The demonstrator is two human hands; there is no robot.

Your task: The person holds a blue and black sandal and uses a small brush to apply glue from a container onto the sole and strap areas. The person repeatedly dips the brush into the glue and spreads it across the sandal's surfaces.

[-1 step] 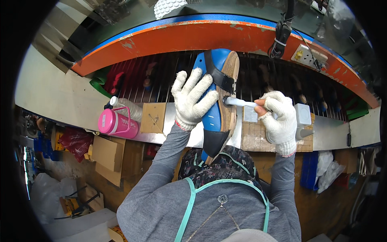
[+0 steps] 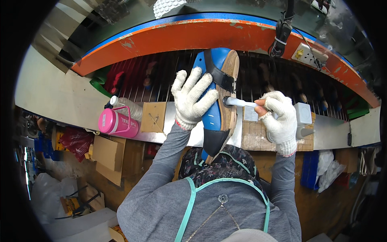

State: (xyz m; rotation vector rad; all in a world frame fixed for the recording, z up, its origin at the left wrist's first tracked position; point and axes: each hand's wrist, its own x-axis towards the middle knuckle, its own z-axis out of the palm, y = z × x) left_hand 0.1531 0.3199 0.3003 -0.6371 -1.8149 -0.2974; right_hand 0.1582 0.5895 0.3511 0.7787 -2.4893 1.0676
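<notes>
A sandal (image 2: pixel 226 86) with black straps and a cork-coloured sole edge is fitted on a blue shoe last (image 2: pixel 211 117), tilted lengthwise in front of me. My left hand (image 2: pixel 192 97), in a white knit glove, steadies the last from its left side. Its thumb and forefinger lie on the blue surface, with the other fingers spread. My right hand (image 2: pixel 280 119), also gloved, pinches the pale handle of a small brush (image 2: pixel 241 103) between bare thumb and fingertips. The brush's dark bristles touch the sole edge near the middle.
At left on the bench stand a pink jug (image 2: pixel 117 122), a clear bottle (image 2: pixel 131 109) and a cardboard piece (image 2: pixel 153 117). A white container (image 2: pixel 303 114) stands by my right hand. Beyond lies a wire rack (image 2: pixel 161 90) under an orange beam (image 2: pixel 181 38) with hanging cable (image 2: pixel 281 38).
</notes>
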